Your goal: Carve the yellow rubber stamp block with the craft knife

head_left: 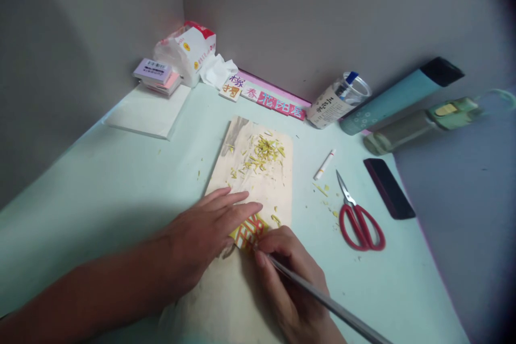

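Note:
A small yellow rubber stamp block (249, 232) with orange-red character lines lies on the pale cutting board (220, 185). My left hand (215, 226) holds the block against the board from its left side, index finger stretched along the top edge and thumb mostly hidden. In my right hand (292, 274) is a slim carving knife (322, 298) with a grey metallic handle, pinched near its front end. Its tip meets the lower right of the block, where my fingers hide the blade. Yellow shavings (264, 153) are heaped on the board's upper part.
Right of the board lie red-handled scissors (360, 223), a white stick (324, 164) and a dark oblong block (389, 188). Behind stand a plastic cup (336, 99), a bottle (419, 123), carved stamps (278, 102), a tissue pack (191, 48) and stacked small boxes (155, 72).

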The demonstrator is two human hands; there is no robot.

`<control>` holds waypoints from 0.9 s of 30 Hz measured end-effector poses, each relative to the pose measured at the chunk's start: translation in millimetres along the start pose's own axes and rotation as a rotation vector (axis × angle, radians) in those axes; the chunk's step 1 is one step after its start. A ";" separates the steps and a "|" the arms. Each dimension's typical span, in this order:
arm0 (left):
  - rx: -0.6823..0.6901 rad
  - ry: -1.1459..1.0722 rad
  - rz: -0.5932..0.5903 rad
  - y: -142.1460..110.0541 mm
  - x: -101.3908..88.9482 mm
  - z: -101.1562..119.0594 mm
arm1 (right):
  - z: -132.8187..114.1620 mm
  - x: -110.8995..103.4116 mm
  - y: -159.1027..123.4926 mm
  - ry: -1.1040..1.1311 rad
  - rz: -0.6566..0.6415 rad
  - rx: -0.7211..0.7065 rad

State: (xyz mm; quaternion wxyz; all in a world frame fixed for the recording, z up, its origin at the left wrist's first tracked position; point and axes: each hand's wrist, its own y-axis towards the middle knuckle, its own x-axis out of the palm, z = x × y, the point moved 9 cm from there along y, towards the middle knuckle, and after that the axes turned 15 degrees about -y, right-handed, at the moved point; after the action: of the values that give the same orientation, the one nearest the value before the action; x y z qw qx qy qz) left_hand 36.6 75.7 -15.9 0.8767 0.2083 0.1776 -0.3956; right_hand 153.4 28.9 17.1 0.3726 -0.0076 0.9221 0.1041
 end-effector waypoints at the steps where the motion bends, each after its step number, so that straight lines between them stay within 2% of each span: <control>1: -0.008 -0.001 -0.003 -0.4 0.3 -0.4 | -1.1 0.4 0.3 -0.012 -0.005 -0.009; 5: -0.021 0.001 -0.020 -2.0 0.9 -0.1 | -6.3 -1.8 1.9 -0.047 0.007 -0.046; 10: 0.024 0.015 -0.006 -1.2 0.1 1.9 | -12.6 -3.8 3.2 -0.126 0.024 -0.066; 15: 0.095 0.021 0.040 0.3 -0.6 3.6 | -21.6 -3.5 3.7 -0.273 0.080 -0.158; 18: 0.066 0.018 0.012 -0.1 1.3 0.4 | -24.1 -3.5 3.9 -0.313 0.107 -0.199; 21: 0.060 0.011 -0.002 -1.4 -1.3 -0.1 | -23.0 -3.8 4.2 -0.327 0.114 -0.185; 25: 0.041 0.013 -0.092 -1.4 1.9 -3.3 | -23.2 -2.5 3.8 -0.330 0.098 -0.178; 27: 0.050 0.004 -0.081 -0.8 1.5 -2.9 | -22.1 -2.5 3.9 -0.319 0.093 -0.163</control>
State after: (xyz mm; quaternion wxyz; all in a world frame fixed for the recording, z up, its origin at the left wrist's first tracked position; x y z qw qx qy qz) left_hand 36.5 75.8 -19.3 0.8541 0.2234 0.1777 -0.4348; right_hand 139.7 28.1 35.0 0.5071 0.0214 0.8392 0.1955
